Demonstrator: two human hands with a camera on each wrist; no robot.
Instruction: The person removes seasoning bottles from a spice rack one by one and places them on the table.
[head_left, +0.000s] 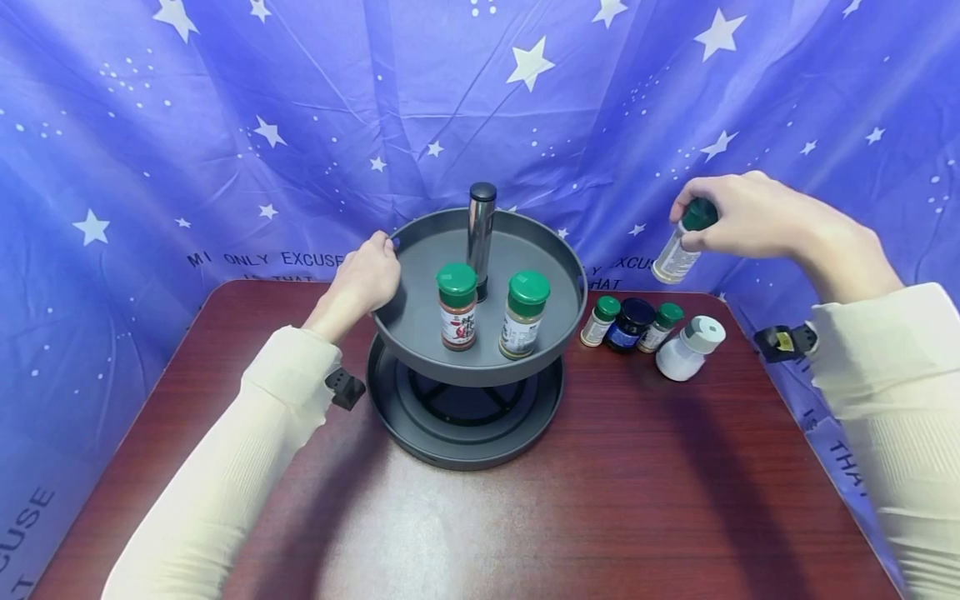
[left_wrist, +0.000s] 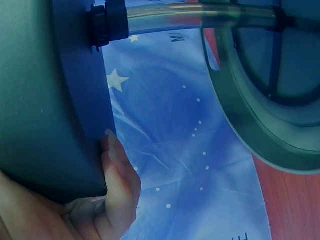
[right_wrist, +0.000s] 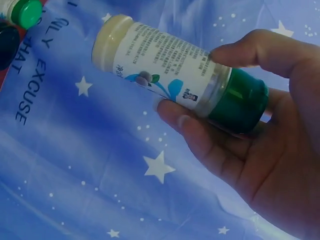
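A dark grey two-tier turntable rack [head_left: 480, 364] stands on the table, its upper tray carrying two green-capped spice jars, one with red-orange contents [head_left: 457, 321] and one with pale contents [head_left: 522, 327]. My left hand [head_left: 371, 273] grips the left rim of that upper tray; in the left wrist view its fingers [left_wrist: 120, 185] curl under the edge. Off to the right, my right hand [head_left: 757, 215] holds another green-capped spice jar [head_left: 677, 254] up in the air, tilted. The right wrist view shows thumb and fingers around this jar [right_wrist: 165, 67] near its cap, with pale powder at its base.
Right of the rack stand two small green-capped jars [head_left: 597, 323] [head_left: 660, 327], a dark jar with a blue label [head_left: 630, 325] and a white jar with a pale lid [head_left: 690, 348]. A blue star-patterned curtain [head_left: 450, 108] hangs behind the red-brown table [head_left: 600, 500].
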